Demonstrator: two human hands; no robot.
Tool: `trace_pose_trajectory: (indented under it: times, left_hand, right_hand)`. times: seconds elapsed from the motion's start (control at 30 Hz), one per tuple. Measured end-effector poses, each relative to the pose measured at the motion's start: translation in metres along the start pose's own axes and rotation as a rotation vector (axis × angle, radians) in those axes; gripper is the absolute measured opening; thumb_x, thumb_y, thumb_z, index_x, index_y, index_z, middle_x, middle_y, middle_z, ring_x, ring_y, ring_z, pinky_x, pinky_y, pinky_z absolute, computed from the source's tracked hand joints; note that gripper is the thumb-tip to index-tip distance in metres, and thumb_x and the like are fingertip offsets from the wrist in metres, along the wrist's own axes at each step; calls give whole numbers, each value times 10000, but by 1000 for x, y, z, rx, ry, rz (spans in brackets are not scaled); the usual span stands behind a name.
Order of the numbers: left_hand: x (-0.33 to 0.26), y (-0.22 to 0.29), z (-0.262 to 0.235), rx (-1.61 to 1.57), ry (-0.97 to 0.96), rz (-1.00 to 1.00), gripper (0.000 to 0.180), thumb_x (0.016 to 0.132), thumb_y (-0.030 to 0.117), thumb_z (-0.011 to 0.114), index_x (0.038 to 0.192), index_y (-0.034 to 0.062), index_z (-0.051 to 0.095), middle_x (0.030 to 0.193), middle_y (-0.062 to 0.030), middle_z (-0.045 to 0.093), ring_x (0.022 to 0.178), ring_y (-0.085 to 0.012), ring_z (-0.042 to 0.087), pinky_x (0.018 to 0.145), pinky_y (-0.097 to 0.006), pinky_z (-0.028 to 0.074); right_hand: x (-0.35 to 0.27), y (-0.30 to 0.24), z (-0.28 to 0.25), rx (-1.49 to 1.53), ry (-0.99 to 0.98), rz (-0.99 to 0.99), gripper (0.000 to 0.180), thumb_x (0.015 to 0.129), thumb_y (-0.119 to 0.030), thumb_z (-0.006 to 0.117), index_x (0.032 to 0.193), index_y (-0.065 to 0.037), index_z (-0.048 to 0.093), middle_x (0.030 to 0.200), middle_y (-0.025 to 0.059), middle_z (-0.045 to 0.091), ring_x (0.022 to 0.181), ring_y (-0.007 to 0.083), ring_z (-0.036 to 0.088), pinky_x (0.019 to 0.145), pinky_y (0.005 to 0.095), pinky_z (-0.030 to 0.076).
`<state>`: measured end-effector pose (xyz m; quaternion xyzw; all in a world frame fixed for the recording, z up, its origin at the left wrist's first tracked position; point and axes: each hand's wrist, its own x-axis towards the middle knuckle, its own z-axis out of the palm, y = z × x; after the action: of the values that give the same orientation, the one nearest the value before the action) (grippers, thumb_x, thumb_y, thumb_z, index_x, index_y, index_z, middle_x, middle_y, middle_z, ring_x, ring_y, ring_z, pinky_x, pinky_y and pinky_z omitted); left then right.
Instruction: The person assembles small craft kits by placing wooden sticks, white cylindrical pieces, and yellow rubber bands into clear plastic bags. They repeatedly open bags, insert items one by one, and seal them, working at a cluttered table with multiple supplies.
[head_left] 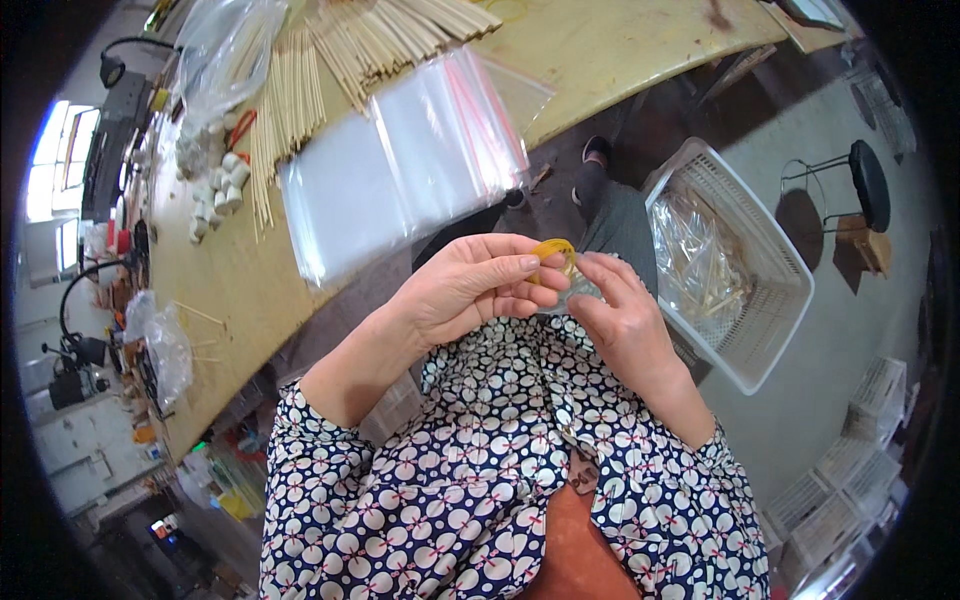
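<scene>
In front of my chest, my left hand [485, 288] pinches a yellow looped band [555, 249], which looks like a rubber band, between thumb and forefinger. Its other fingers curl beneath. Close against it on the right is my right hand [628, 322], fingers bent toward the band and thumb tucked in. What those fingertips hold is hidden. A bit of clear plastic [572, 290] shows between the two hands. Beyond them, a stack of clear zip bags [400, 165] with red strips lies on the table, overhanging its near edge.
Bundles of thin wooden sticks [290, 95] lie on the yellowish table [590, 55], with white cylindrical pieces [228, 190] to their left. A white basket [775, 330] holding bagged sticks stands at the right. Further right is a black stool [868, 185]. Another person's leg [600, 185] shows beyond the table edge.
</scene>
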<state>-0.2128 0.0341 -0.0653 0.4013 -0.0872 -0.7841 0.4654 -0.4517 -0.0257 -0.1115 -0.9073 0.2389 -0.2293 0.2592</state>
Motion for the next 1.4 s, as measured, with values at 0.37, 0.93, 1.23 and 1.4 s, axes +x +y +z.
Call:
trace_pose_trajectory:
  times: [0.37,0.93,1.23,1.4]
  left_hand:
    - [-19,-34,-33,32,40,73,338,1094,165,513,1333,-59,599,1180,-215,722,990,-239,759,824,-300,646]
    - [-36,-40,-26,707,223,213,305,1071,95,484,1302,-12,652,1136,-124,735,800,-146,748,676,-230,605]
    - [-64,-27,-54,1261,443,775,485,840,133,819,1305,69,696,1365,-84,662,1178,-181,627,881,-293,526]
    - [-50,-58,-76,1173,361,824,312,810,110,839,1100,21,765,1130,-128,761,1046,-262,725,907,-352,575]
  right_hand:
    - [14,-14,13,-7,-53,-99,96,744,-32,677,831,6,670,1313,227,622,1257,385,591,1039,437,517]
    - [25,-23,15,9,-133,-163,110,731,-7,688,836,22,667,1336,229,620,1268,384,592,1031,434,528]
    - [32,-21,-2,104,-49,-123,180,739,-9,779,912,-11,728,1314,199,656,1237,376,618,1001,439,541]
    - [38,-24,-7,135,-43,-132,191,745,-13,804,923,-19,732,1302,174,664,1203,366,632,982,433,545]
